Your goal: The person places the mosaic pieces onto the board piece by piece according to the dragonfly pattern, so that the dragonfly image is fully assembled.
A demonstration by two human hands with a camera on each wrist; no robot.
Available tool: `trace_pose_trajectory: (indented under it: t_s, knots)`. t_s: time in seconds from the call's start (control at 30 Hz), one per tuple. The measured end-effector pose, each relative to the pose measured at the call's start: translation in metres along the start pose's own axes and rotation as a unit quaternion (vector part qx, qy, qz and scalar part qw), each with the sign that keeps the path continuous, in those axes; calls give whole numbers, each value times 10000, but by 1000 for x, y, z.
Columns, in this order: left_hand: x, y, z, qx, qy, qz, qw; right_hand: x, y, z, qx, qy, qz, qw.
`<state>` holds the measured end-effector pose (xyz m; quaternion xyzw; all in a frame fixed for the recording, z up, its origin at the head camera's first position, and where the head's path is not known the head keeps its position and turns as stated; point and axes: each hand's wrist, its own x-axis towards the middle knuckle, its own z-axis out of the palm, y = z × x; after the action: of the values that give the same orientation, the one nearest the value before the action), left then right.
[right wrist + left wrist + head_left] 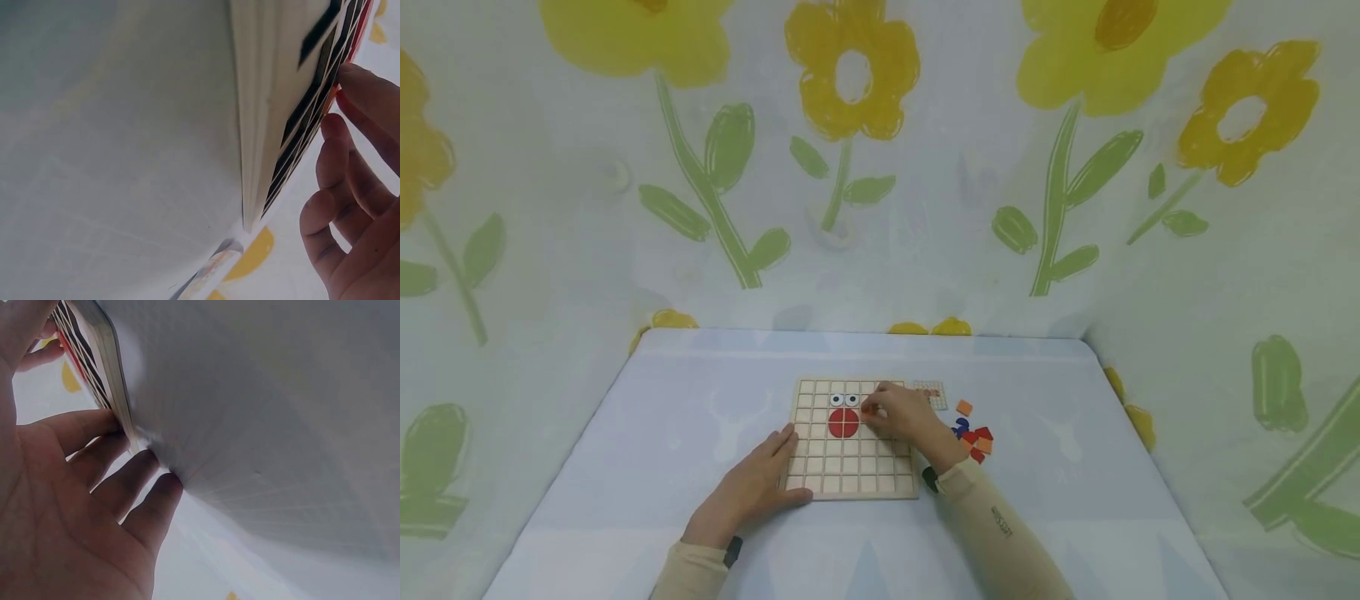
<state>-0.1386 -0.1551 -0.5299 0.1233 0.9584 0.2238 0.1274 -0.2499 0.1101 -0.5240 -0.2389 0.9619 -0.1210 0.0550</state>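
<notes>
A wooden grid board [850, 485] lies flat on the table. On its upper middle sit a red circle [844, 423] made of quarter pieces and two white eye tiles [837, 400] above it. My left hand [751, 482] rests along the board's left side, fingertips at the edge and thumb by the near corner. In the left wrist view, its fairly straight fingers [140, 506] meet the board's side. With thumb and fingers, my right hand [910, 417] pinches a small orange piece [869, 410] at the board, just right of the circle; the fingers partly hide it.
To the right of the board lies a loose pile of red, blue and orange pieces [976, 442], with an orange square [964, 407] just behind. A small printed grid card [934, 395] is beside the board's far right corner. Flower-patterned fabric walls [880, 275] surround the table.
</notes>
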Motion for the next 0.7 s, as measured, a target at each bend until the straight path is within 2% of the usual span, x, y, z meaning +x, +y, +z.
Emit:
trace_pose_trajectory:
  t_s: [0.53, 0.7]
  knots:
    - [1, 1, 2, 11, 108, 99, 9999, 1, 1, 1, -87, -33, 219, 9997]
    - [-2, 2, 1, -20, 82, 98, 9999, 0, -2, 1, 40, -125, 330, 9994]
